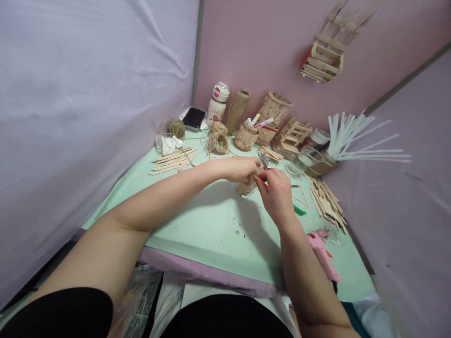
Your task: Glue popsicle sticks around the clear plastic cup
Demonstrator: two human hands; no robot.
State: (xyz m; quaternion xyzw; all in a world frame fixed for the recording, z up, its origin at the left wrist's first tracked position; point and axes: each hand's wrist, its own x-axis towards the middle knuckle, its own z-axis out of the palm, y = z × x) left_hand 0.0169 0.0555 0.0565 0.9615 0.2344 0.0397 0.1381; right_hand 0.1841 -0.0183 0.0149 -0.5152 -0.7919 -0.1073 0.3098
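Observation:
Over the middle of the table, my left hand [243,170] and my right hand [278,193] meet at the fingertips. My right thumb and forefinger are pinched together, and a bit of something pale shows there, too small to name. The fingers of my left hand curl closed at the same spot, and what they hold is hidden. Just under them is a small tan piece [244,188], like wood or card, partly covered by my hands. Behind the hands are scissors or pliers [264,158] with grey metal parts. A green-handled tool [299,211] is to the right of my right hand.
A pink glue gun [323,256] lies beside my right forearm. Flat wooden sticks are piled at right [327,204] and left [173,160]. Along the back stand twine [218,138], a bottle [216,105], a pen cup [245,137], a clear plastic cup [306,161] and white glue sticks [352,141].

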